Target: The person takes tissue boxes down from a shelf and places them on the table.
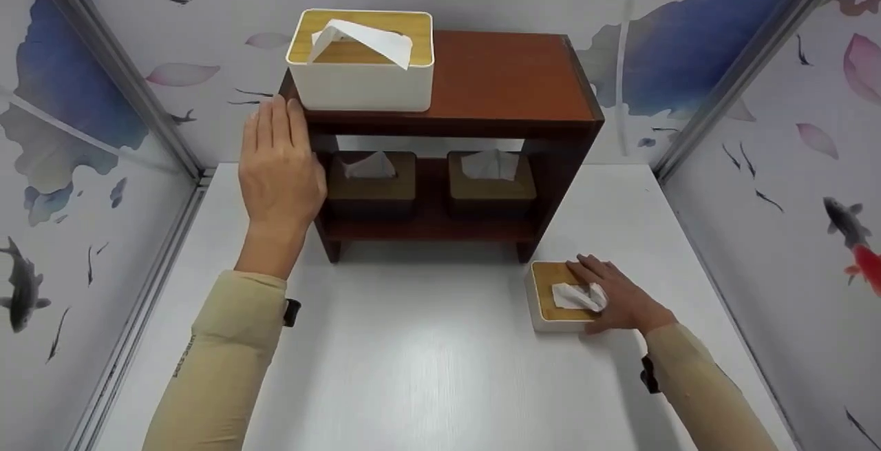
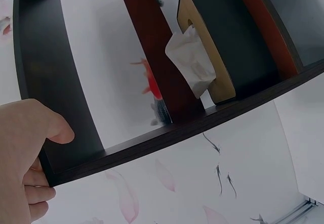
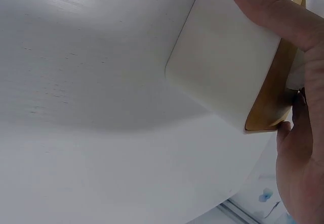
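Observation:
A dark red-brown wooden shelf [image 1: 509, 79] stands on the white table. My left hand [image 1: 281, 169] grips its upper left edge; in the left wrist view the thumb [image 2: 62, 132] lies on the dark board, with the other fingers on the opposite side. At the front right, my right hand [image 1: 623, 299] holds a white tissue box [image 1: 548, 325] with a wood-look lid and a tissue poking out. The right wrist view shows the thumb [image 3: 268, 6] against the box's white wall [image 3: 223, 57], and part of the lid is hidden by the hand.
Atop the shelf's left part sits a larger white tissue box [image 1: 365, 86]. Two dark tissue boxes with brown lids, left [image 1: 372, 186] and right [image 1: 492, 186], stand inside the shelf. Printed wall panels [image 1: 778, 127] enclose the white table [image 1: 413, 354] at the back and sides.

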A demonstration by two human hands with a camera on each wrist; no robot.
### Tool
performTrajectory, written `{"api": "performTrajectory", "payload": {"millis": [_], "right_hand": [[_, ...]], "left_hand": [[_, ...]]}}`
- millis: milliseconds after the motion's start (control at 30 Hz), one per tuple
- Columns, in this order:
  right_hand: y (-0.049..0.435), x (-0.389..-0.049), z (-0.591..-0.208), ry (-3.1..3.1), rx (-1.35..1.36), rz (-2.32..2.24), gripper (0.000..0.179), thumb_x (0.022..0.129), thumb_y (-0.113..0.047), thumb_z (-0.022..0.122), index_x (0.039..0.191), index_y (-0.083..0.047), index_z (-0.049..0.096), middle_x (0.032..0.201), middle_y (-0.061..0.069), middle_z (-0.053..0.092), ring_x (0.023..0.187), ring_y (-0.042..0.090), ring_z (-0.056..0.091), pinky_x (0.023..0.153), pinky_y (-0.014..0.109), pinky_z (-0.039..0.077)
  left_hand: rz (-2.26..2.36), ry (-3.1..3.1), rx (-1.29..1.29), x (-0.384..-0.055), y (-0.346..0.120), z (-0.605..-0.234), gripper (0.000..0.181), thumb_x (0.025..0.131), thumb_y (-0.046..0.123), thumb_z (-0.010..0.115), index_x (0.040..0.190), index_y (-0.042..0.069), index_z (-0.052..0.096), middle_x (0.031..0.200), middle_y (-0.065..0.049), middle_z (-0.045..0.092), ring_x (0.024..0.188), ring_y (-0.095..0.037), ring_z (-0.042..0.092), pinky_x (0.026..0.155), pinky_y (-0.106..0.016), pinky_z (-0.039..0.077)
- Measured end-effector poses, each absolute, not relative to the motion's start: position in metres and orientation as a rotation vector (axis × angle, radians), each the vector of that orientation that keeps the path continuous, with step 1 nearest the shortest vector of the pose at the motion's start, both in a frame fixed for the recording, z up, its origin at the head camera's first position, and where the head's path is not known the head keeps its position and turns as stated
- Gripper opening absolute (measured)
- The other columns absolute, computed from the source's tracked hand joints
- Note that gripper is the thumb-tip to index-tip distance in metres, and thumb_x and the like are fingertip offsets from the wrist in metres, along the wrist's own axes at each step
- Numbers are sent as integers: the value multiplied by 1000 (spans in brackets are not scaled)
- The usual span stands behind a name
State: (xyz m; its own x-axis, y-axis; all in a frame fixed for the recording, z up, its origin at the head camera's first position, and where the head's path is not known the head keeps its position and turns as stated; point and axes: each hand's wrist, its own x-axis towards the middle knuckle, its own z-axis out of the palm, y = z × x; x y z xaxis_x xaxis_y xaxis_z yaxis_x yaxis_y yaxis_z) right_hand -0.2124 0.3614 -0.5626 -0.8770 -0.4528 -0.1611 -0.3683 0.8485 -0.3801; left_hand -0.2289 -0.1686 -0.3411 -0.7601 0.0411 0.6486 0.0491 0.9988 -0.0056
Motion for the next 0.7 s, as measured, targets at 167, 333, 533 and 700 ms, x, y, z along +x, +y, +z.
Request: {"api": "performTrajectory", "payload": {"millis": [167,333,533,700], "right_hand": [[362,-213,-567,2802,-634,-476,122,56,-30,94,155,-16,25,161,17,21,148,41,18,120,60,15],[361,-212,-567,2818,-622,-489,122,55,-32,95,155,-14,27,161,19,19,149,41,15,120,60,11],[362,-210,-566,2822,-614,-493,121,56,-36,94,154,-12,27,161,19,19,148,43,16,119,61,14],[363,-207,-563,2811,-593,-568,118,59,-39,92,153,-7,28,160,21,22,147,45,18,118,63,14]], "left_hand": [[-5,-2418,-64,-230,-168,-341,52,94,10,45,143,-7,40,145,-26,47,138,-38,43,121,-44,29],[-7,-2415,-72,-231,-168,-341,52,93,9,45,142,-8,41,145,-26,47,137,-38,44,121,-44,29],[-1,-2423,-65,-230,-168,-341,53,93,9,46,143,-7,41,146,-26,46,137,-38,43,121,-44,29],[4,-2424,-62,-230,-168,-341,53,93,8,45,143,-7,40,146,-26,46,138,-38,43,121,-43,28]]}}
